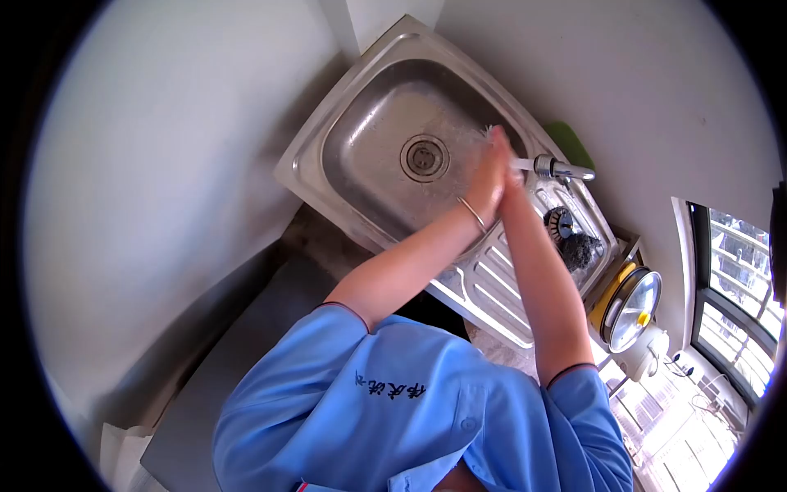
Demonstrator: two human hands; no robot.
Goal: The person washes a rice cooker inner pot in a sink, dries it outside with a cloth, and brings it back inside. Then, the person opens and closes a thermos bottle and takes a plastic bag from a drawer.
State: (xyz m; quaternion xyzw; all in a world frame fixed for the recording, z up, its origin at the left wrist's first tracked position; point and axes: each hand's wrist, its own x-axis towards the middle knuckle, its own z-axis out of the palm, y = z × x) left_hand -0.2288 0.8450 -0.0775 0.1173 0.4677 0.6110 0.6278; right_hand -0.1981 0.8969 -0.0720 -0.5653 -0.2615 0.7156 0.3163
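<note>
The left hand (485,187) and right hand (513,182) are pressed together, palm against palm, over the right side of the sink. Motion blurs the fingers, so I cannot tell how they are bent or whether anything lies between them. Water (523,164) runs in a short whitish stream onto the right hand from a shiny chrome tap (566,170), which reaches in from the right. A thin bangle (472,213) circles the left wrist.

The sink (369,148) is brushed stainless steel, with a rounded basin, bright streaks along its left wall and wet speckles over the bottom. Its round drain (425,158) sits left of the hands, a dark ringed strainer at its centre.

Nearer and to the right, the ridged drainboard (502,275) gleams beneath the forearms; a dark, curly scrubber (580,251) rests on its right part. Farther right stands a glass lid (636,310) with a yellow knob.
</note>
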